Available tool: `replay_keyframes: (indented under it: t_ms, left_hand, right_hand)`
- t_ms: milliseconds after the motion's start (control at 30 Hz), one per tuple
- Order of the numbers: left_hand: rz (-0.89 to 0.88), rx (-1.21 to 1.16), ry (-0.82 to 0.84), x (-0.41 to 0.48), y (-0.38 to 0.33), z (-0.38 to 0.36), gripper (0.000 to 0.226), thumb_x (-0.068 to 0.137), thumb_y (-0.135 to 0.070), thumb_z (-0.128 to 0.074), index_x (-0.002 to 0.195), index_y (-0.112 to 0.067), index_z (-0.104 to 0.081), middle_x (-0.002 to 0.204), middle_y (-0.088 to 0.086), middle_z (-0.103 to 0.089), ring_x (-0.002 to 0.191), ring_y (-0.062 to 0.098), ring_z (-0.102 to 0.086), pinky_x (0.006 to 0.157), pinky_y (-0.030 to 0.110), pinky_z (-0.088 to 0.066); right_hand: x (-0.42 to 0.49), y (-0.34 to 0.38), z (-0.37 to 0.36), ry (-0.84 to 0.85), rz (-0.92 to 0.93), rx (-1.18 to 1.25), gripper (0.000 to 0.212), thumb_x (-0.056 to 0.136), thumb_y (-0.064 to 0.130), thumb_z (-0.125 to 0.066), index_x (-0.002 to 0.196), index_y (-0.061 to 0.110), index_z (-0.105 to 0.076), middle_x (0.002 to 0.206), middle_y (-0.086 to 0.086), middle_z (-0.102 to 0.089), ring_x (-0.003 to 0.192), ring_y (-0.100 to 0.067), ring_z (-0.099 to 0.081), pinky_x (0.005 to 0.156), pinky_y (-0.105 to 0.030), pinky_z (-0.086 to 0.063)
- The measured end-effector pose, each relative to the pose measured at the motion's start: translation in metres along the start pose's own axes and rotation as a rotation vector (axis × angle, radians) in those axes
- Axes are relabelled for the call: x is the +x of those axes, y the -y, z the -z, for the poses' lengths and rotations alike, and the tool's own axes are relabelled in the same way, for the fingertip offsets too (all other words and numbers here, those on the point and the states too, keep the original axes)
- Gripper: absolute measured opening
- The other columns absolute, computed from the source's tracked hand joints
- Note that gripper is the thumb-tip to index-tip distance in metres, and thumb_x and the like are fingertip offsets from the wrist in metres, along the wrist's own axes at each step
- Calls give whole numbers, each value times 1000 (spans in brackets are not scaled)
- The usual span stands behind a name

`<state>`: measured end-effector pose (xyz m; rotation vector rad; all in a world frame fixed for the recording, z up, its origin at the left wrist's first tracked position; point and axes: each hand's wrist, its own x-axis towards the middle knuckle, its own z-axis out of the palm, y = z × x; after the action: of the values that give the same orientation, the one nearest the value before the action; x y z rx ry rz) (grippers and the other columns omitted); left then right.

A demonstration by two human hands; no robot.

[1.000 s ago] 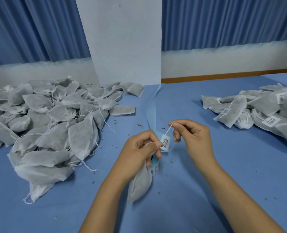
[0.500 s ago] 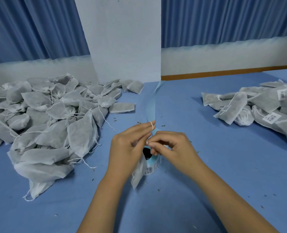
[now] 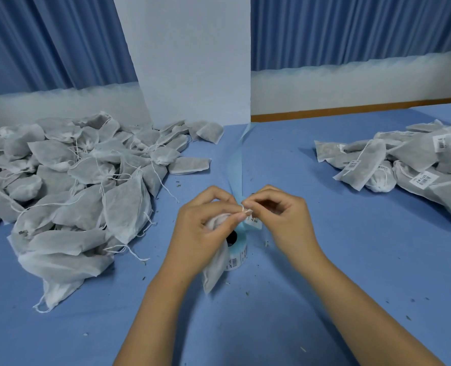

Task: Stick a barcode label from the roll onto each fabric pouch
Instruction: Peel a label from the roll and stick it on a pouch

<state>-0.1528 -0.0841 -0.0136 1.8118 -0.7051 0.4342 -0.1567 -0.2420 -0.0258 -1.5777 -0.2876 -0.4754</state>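
Left hand [image 3: 206, 231] grips pouch [image 3: 215, 268] just above roll [image 3: 239, 256]. Right hand [image 3: 282, 220] pinches label [image 3: 254, 221] at string [image 3: 243, 208]. Line label up straight, press 2 halves tight, rub barcode smooth.

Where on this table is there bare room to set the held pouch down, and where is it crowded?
Free: blue table between the right hand and the labelled pouch pile; also the near strip beside both forearms. Crowded: the unlabelled pouch pile at left, and around the label roll at centre.
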Motion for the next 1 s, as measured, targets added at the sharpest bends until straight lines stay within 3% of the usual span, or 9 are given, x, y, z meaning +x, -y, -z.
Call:
replay_keyframes:
  t_ms: [133,300,500,600,700,833,1000]
  left_hand:
    - [-24,64,-178,-1,0,-2,11,83,-14,-74,82,-25,-76,76,-13,-69,72,4,-64,68,12,-44]
    - [35,68,-320,-2,1,-5,15,83,-9,-75,81,-24,-75,77,-12,-71,75,5,-65,68,9,-42]
    - [142,-41,-245,0,-4,-1,18,85,-12,-73,76,-27,-74,78,-13,-70,76,3,-64,68,11,-44]
    - [230,-51,-246,2,-4,-2,18,84,-11,-74,73,-24,-73,77,-11,-70,72,3,-63,63,11,-43]
    - [248,-53,-223,2,-5,-3,21,82,-8,-74,68,-23,-72,72,-9,-69,69,2,-61,64,10,-43]
    - [239,-39,-171,1,-8,-4,18,84,-12,-73,70,-24,-74,73,-6,-70,72,7,-64,67,11,-46]
    - [226,-21,-122,1,-5,-5,21,86,-10,-70,72,-25,-75,74,-9,-70,74,7,-65,70,13,-47]
  right_hand:
    - [-2,1,-2,75,-149,129,21,84,8,-69,69,22,-74,65,7,-63,60,-10,-52,61,-17,-43]
    - [-6,2,-7,184,-161,137,17,83,7,-70,72,18,-74,64,10,-63,59,-4,-53,62,-12,-42]
    - [-8,2,-11,178,-177,99,23,81,5,-72,68,24,-73,67,9,-65,63,-5,-56,66,-15,-43]
    - [-7,4,-7,-20,84,-152,6,79,13,-74,82,16,-69,82,11,-61,78,-9,-56,75,-19,-42]
    - [-9,7,-4,-134,388,-334,9,81,21,-70,86,13,-70,87,9,-57,87,-11,-53,80,-19,-39]
    - [-10,7,-12,-186,429,-489,6,78,17,-74,80,11,-73,80,4,-60,81,-12,-53,76,-31,-40]
    - [-9,2,-10,-207,474,-591,7,76,19,-77,78,13,-74,77,2,-65,77,-14,-57,76,-27,-37]
